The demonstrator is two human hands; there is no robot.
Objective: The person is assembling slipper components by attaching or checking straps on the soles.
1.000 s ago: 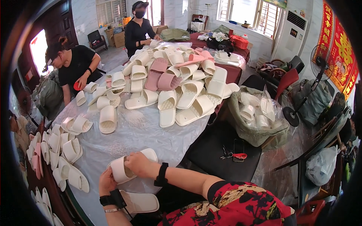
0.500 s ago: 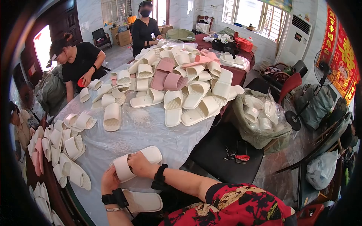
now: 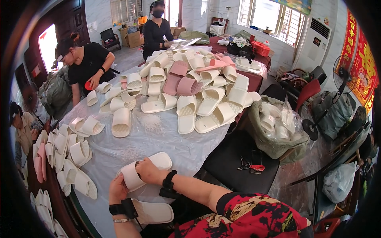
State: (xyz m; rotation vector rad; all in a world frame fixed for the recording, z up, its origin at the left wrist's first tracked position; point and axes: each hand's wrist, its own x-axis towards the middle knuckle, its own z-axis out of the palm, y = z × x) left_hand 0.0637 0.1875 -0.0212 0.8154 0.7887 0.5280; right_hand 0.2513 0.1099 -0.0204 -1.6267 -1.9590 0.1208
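Close in front of me a cream slipper (image 3: 162, 160) lies on the plastic-covered table, its toe end towards the left. My left hand (image 3: 118, 188) grips the side of its strap, fingers bent round the edge. My right hand (image 3: 151, 172) is closed at the strap's opening, fingertips tucked in against it and partly hidden. A second cream slipper (image 3: 155, 212) lies nearer to me, partly covered by my left wrist and its black band.
A big heap of cream slippers (image 3: 186, 113) with a few pink ones (image 3: 176, 77) covers the far table. More slippers (image 3: 84, 184) line the left edge. Two co-workers stand beyond; another person sits at far left. At right are a black chair (image 3: 238, 158) with keys and a sack (image 3: 274, 142) of slippers.
Both my hands stay on the same slipper with only slight movement. The whole view has shifted a little. At the far end, the masked co-worker now holds up a pale, shiny sheet-like thing.
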